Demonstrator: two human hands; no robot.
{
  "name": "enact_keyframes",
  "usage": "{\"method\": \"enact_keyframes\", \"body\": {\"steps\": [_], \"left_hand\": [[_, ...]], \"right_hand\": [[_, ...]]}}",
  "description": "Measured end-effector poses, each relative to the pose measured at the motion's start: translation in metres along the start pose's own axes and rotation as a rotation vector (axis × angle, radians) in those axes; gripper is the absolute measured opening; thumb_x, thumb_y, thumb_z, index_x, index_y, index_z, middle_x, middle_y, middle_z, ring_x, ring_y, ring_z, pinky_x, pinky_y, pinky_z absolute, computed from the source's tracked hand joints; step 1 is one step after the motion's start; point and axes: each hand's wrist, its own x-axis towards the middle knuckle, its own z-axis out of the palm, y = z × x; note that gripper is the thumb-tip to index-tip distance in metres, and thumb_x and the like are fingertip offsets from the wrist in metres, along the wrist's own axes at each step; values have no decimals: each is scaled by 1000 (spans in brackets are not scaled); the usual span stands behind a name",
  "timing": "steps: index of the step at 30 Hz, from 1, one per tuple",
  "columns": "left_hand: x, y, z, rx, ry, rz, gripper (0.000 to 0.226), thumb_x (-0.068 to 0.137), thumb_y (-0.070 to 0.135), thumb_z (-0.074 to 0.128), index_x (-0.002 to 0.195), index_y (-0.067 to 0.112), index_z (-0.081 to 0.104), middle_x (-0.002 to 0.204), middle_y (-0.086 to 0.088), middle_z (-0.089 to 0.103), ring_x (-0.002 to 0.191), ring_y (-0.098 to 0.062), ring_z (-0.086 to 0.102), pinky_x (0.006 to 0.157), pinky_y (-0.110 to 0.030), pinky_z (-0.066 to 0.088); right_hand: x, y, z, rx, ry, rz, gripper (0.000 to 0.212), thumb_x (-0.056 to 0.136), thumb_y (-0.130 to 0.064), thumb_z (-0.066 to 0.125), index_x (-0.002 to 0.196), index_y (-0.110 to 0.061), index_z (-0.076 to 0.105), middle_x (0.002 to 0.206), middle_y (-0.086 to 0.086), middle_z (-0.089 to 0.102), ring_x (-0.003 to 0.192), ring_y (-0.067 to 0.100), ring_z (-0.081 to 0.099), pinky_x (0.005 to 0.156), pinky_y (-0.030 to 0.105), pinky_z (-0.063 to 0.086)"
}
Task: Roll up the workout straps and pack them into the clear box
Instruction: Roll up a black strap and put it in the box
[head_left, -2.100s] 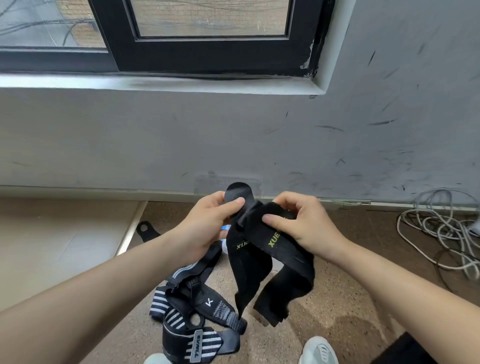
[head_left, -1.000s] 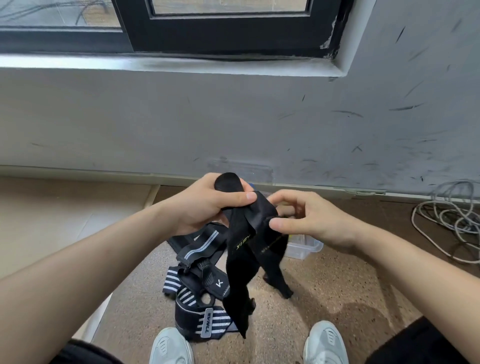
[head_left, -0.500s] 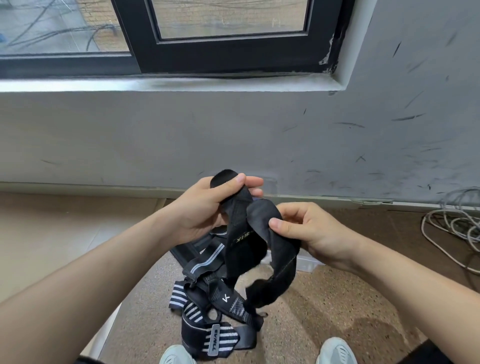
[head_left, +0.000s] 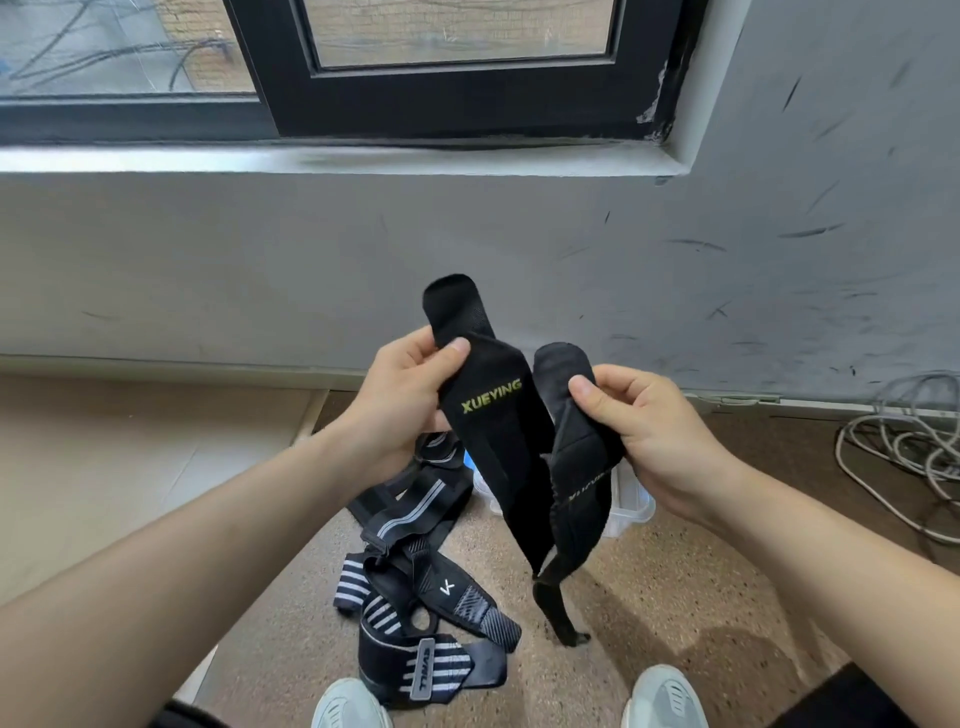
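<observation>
1 black strap (head_left: 498, 436) is pinched, unrolled, by fingers (head_left: 410, 349) of left hand (head_left: 400, 410) and right hand (head_left: 654, 431) (other straps (head_left: 415, 587) lie loose); nothing seems packed.

Both hands hold a black strap (head_left: 498, 431) up before a grey wall (head_left: 260, 270). The left hand (head_left: 400, 405) pinches the end lettered XUEYING, the right hand (head_left: 649, 431) pinches the other end, and the rest hangs between them. Below, a pile of striped straps (head_left: 415, 577) lies on the brown floor (head_left: 675, 597), a clear box (head_left: 631, 501) shows partly behind the strap, and white cables (head_left: 904, 447) lie at the right
</observation>
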Motion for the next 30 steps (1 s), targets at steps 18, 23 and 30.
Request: {"method": "enact_keyframes", "body": {"steps": [18, 23, 30], "left_hand": [[6, 18, -6, -304, -21, -95, 27, 111, 17, 41, 117, 5, 64, 108, -13, 76, 90, -24, 76, 69, -40, 66], [4, 13, -1, -270, 9, -97, 26, 110, 16, 42, 111, 6, 66, 96, -9, 78, 82, -21, 77, 69, -41, 66], [3, 11, 3, -252, 46, -79, 23, 110, 14, 43, 108, 6, 66, 89, -6, 78, 76, -18, 77, 60, -39, 65]], "right_hand": [[7, 17, 25, -155, -117, 19, 27, 95, -15, 67, 95, 12, 66, 81, 15, 69, 75, 20, 64, 64, 22, 53], [6, 12, 26, -320, 34, 37, 28, 85, -21, 80, 64, -9, 67, 60, 1, 64, 56, 12, 56, 56, 25, 44], [12, 10, 14, -551, 56, 99, 47, 68, -43, 91, 91, -20, 56, 64, -1, 59, 61, 14, 57, 65, 33, 45]]}}
